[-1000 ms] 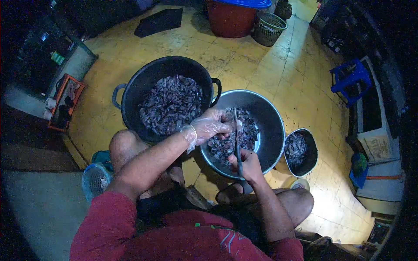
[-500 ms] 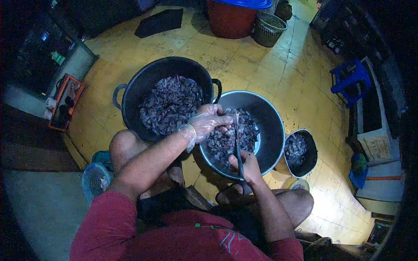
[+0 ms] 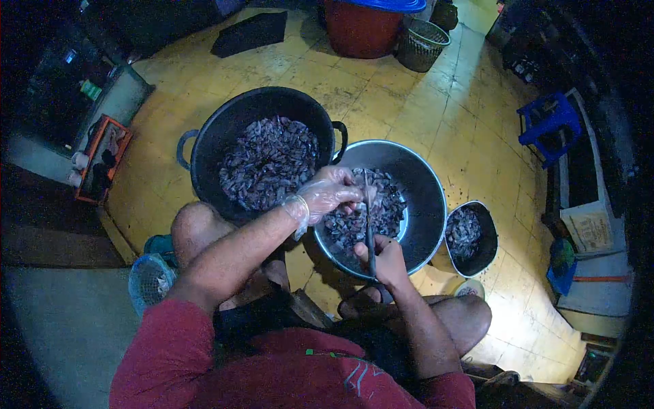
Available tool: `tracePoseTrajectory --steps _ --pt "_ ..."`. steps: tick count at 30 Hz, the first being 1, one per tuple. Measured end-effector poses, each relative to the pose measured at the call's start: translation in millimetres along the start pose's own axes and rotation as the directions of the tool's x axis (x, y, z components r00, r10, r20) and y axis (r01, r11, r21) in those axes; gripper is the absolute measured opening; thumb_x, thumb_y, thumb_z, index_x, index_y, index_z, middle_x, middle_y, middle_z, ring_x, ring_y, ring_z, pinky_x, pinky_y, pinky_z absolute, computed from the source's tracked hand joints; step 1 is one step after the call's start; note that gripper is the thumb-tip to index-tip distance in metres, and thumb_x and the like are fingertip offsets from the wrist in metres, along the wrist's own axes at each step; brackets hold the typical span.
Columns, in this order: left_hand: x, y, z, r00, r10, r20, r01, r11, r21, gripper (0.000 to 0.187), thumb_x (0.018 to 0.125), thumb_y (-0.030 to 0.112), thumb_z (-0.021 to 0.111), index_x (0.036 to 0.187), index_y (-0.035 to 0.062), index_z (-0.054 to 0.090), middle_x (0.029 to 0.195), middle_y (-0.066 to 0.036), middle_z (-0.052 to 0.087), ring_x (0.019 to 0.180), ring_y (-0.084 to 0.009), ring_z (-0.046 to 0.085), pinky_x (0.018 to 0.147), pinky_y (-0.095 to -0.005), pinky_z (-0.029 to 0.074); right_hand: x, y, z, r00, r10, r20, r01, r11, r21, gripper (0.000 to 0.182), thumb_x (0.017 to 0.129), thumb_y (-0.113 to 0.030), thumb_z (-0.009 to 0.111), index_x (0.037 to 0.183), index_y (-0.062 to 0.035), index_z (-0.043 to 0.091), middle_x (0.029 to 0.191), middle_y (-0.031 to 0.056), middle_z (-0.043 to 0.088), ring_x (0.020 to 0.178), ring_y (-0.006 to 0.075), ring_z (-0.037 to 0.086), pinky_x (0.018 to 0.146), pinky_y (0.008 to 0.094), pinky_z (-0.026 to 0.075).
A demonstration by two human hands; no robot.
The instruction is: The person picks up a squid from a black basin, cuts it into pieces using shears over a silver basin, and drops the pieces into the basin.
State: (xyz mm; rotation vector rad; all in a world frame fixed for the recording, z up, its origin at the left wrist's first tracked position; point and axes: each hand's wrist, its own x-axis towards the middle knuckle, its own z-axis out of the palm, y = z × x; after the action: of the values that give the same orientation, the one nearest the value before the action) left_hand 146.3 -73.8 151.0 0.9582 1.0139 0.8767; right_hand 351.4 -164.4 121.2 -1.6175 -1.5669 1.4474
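Right over the metal bowl (image 3: 424, 218), the two hands work close together. The left arm comes up from the lower left and slants to the right, with its elbow bent. The left hand (image 3: 330, 193) wears a clear, thin glove with a band at the wrist. Its fingers are curled and pinched almost shut on a small pale piece (image 3: 372, 193). I cannot tell how much of the piece is tucked under the fingers.

The right arm comes up from the lower right and leans to the left. The right hand (image 3: 383, 259) is bare and sits at the near side of the bowl, lower in the view than the left hand. It is closed around the dark handle of a long, thin cutting tool (image 3: 370, 228), with the thumb on the left side. The tool points up and away from the body, and its tip end is beside the left fingers. It is too dim to tell if it is a knife or scissors.

Under the hands, the bowl holds a heap of shiny, dark gray bits (image 3: 385, 216). A big black tub (image 3: 210, 146) with two loop handles is just to the left, with more bits inside. A smaller tub (image 3: 486, 238) with some bits is on the right. All three are on the yellow tile floor (image 3: 385, 102).
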Motion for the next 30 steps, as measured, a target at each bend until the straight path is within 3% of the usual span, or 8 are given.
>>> tracePoseTrajectory --steps 8,10,12,18,20,23,25,30 --pt "5.2 -14.0 1.0 0.995 -0.085 0.06 0.073 0.982 0.175 0.016 0.08 0.011 0.071 0.088 0.0003 0.063 0.076 -0.007 0.065 0.062 -0.0105 0.06 0.052 -0.0265 0.05 18.0 34.7 -6.6 0.985 -0.123 -0.125 0.08 0.95 -0.3 0.047 0.079 -0.04 0.077 0.066 0.0014 0.059 0.056 0.0023 0.056 0.051 0.0091 0.053 0.047 0.0289 0.043" --pt "2.9 -10.2 0.0 0.978 0.056 0.199 -0.175 0.737 0.653 0.027 0.078 0.023 0.073 0.095 0.0026 0.067 0.08 -0.011 0.069 0.065 -0.0182 0.065 0.06 -0.0338 0.053 12.4 14.8 -11.7 0.962 -0.194 -0.191 0.136 0.951 -0.279 0.046 0.081 -0.041 0.075 0.067 0.0001 0.058 0.057 0.0033 0.057 0.05 0.01 0.056 0.046 0.0284 0.044" --pt "0.9 -20.4 3.6 0.917 0.196 0.347 -0.396 0.545 0.739 0.034 0.077 0.032 0.072 0.098 0.0055 0.07 0.086 -0.015 0.07 0.074 -0.0278 0.068 0.071 -0.0388 0.052 14.8 19.2 -14.6 0.967 -0.156 -0.2 0.129 0.982 -0.141 0.049 0.084 -0.044 0.072 0.069 0.0001 0.057 0.059 0.0034 0.056 0.049 0.0112 0.054 0.046 0.0276 0.043" --pt "18.5 -6.8 -33.5 0.969 0.219 0.115 -0.207 0.457 0.865 0.028 0.082 0.031 0.061 0.087 0.0053 0.071 0.084 -0.019 0.068 0.079 -0.0344 0.066 0.073 -0.0409 0.052 13.2 11.5 -15.0 0.981 0.021 -0.191 -0.001 0.995 0.101 0.048 0.08 -0.043 0.074 0.073 0.0026 0.061 0.058 0.0084 0.055 0.059 0.0115 0.046 0.055 0.0319 0.042" --pt "30.0 -9.5 -72.8 0.912 0.402 -0.083 -0.109 0.431 0.896 0.024 0.082 0.026 0.059 0.087 0.0066 0.07 0.086 -0.018 0.067 0.083 -0.0349 0.066 0.077 -0.0428 0.052 22.5 37.5 -17.3 0.973 -0.052 -0.225 0.018 0.988 -0.153 0.049 0.08 -0.044 0.074 0.073 0.0027 0.062 0.059 0.0079 0.057 0.059 0.0113 0.047 0.056 0.0329 0.043" --pt "32.5 -19.2 -141.2 0.974 0.041 -0.221 0.219 0.044 0.975 0.027 0.074 0.017 0.06 0.094 0.0028 0.071 0.101 -0.02 0.067 0.092 -0.036 0.066 0.083 -0.0434 0.052 14.4 8.2 -13.8 0.975 -0.032 -0.22 0.015 0.997 -0.08 0.051 0.079 -0.046 0.075 0.071 0.0026 0.061 0.058 0.0088 0.056 0.058 0.0122 0.047 0.057 0.0342 0.044" --pt "25.2 -40.9 -156.5 0.917 -0.197 -0.348 0.353 -0.007 0.935 0.031 0.079 0.015 0.059 0.106 0.0026 0.069 0.117 -0.021 0.063 0.109 -0.0331 0.061 0.093 -0.0404 0.049 14.6 7.0 -14.0 0.977 -0.019 -0.212 0.012 0.999 -0.034 0.052 0.079 -0.046 0.075 0.069 0.0024 0.06 0.058 0.0096 0.056 0.058 0.0128 0.047 0.057 0.0345 0.044" --pt "19.5 -71.4 -161.8 0.904 -0.243 -0.352 0.36 -0.012 0.933 0.034 0.081 0.017 0.057 0.11 0.0034 0.068 0.118 -0.02 0.063 0.11 -0.0354 0.061 0.094 -0.0422 0.049 17.3 11.5 -16.2 0.985 -0.019 -0.173 -0.007 0.989 -0.149 0.052 0.078 -0.047 0.075 0.066 0.0019 0.059 0.057 0.0103 0.057 0.054 0.0162 0.05 0.056 0.036 0.044"
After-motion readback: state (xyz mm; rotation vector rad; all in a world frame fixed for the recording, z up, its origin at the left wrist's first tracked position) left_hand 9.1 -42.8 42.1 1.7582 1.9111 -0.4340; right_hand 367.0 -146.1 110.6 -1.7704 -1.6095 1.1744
